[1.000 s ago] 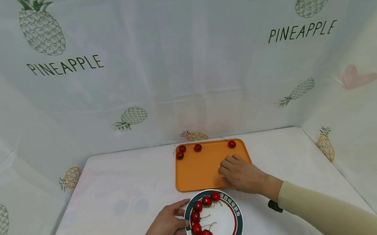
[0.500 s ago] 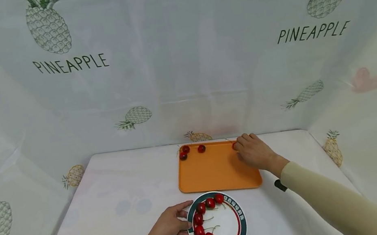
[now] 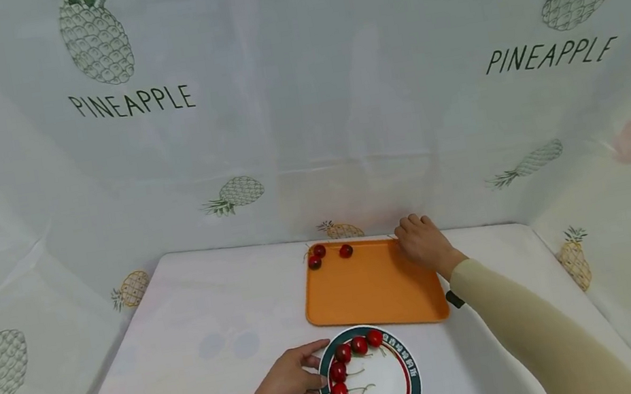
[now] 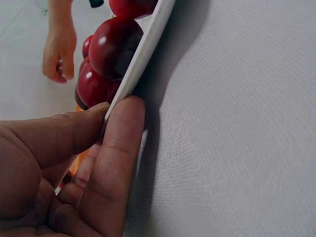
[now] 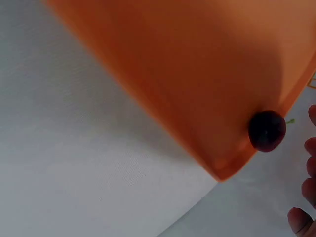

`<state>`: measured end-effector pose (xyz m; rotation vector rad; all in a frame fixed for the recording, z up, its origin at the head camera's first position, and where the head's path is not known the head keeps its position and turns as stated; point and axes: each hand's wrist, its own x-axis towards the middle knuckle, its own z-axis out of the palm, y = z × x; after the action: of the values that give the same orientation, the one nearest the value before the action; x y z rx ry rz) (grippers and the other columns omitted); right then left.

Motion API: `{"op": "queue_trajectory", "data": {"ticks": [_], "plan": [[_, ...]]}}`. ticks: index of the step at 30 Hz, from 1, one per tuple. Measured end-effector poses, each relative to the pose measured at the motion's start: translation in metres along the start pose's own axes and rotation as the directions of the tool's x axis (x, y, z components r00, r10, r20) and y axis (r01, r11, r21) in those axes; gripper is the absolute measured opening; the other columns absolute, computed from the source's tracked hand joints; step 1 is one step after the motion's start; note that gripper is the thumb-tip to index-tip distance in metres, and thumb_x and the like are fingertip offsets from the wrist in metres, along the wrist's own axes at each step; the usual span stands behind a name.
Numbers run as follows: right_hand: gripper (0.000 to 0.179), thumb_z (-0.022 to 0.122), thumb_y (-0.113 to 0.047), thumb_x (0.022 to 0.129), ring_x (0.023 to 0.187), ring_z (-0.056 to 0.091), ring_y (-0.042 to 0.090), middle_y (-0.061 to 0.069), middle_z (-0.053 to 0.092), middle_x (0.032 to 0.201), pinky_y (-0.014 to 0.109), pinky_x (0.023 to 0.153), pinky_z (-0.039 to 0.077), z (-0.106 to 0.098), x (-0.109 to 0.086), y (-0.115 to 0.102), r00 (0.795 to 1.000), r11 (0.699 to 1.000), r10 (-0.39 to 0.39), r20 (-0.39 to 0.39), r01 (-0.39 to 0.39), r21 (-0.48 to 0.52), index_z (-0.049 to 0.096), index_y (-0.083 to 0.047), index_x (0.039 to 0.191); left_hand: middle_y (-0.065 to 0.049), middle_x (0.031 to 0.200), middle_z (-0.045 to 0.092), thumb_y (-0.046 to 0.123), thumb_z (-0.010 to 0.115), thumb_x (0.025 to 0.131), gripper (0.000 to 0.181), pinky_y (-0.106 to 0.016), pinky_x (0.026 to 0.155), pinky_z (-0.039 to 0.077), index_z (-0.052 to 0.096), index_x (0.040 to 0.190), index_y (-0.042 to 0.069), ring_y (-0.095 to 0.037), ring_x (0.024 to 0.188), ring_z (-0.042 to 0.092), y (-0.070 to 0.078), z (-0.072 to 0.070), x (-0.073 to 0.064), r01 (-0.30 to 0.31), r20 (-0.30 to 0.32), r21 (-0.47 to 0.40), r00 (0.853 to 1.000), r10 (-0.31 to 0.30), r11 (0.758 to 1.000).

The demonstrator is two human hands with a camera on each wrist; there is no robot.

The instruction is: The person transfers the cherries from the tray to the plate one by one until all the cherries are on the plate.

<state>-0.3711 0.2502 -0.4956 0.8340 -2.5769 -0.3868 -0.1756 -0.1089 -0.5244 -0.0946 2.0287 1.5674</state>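
Observation:
A white plate [image 3: 386, 378] with a dark green rim holds several red cherries [image 3: 338, 372] with stems. My left hand [image 3: 288, 378] grips its left edge; in the left wrist view, thumb [image 4: 74, 136] and a finger pinch the rim. Beyond the plate lies an orange tray [image 3: 374, 291]. My right hand [image 3: 424, 242] is over its far right corner. There, in the right wrist view, a dark red cherry [image 5: 267, 131] sits at the tray's edge, its stem toward my fingertips [image 5: 309, 190]. Thumb and fingers are apart, with nothing between them. In the head view my hand hides this cherry.
Toward the tray's far left corner are more cherries [image 3: 315, 262], with one [image 3: 345, 251] a little to their right. The white table [image 3: 215, 309] ends at a pineapple-print curtain [image 3: 328, 119] behind the tray.
My right hand has moved from the tray's near right part to its far right corner, over the cherry there. The left hand keeps hold of the plate. The head view has shifted slightly.

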Motion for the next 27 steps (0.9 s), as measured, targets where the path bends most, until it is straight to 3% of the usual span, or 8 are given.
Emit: {"op": "queue_trajectory", "data": {"ticks": [9,14,27], "plan": [[0.023,0.067,-0.023,0.104,0.103,0.051,0.032,0.014,0.059,0.111,0.043,0.081,0.051,0.018,0.015,-0.008,0.991,0.998,0.040,0.129,-0.034,-0.049,0.059,-0.003,0.097,-0.010,0.105,0.062,-0.009,0.079,0.085,0.069,-0.035,0.064,0.067,0.062,0.148,0.016,-0.019,0.077,0.068,0.000,-0.001,0.000,-0.004,-0.011,0.014,1.000,0.004,1.000],[0.011,0.068,-0.010,0.103,0.103,0.049,0.033,0.014,0.058,0.108,0.041,0.080,0.048,0.025,0.016,-0.009,0.983,0.999,0.037,0.181,-0.030,-0.041,0.064,0.000,0.104,-0.010,0.104,0.062,-0.009,0.078,0.085,0.068,-0.034,0.063,0.067,0.063,0.147,0.016,-0.019,0.076,0.068,0.001,-0.001,0.001,-0.010,-0.008,0.005,1.000,0.010,1.000],[0.010,0.071,-0.005,0.100,0.091,0.042,0.029,0.010,0.049,0.096,0.038,0.077,0.044,0.026,0.006,-0.007,0.990,0.999,-0.043,0.135,0.047,-0.026,0.068,-0.003,0.109,-0.010,0.105,0.062,-0.009,0.078,0.085,0.069,-0.035,0.064,0.067,0.062,0.148,0.016,-0.019,0.077,0.069,0.002,0.000,0.003,0.001,-0.022,0.027,1.000,0.000,1.000]]}}
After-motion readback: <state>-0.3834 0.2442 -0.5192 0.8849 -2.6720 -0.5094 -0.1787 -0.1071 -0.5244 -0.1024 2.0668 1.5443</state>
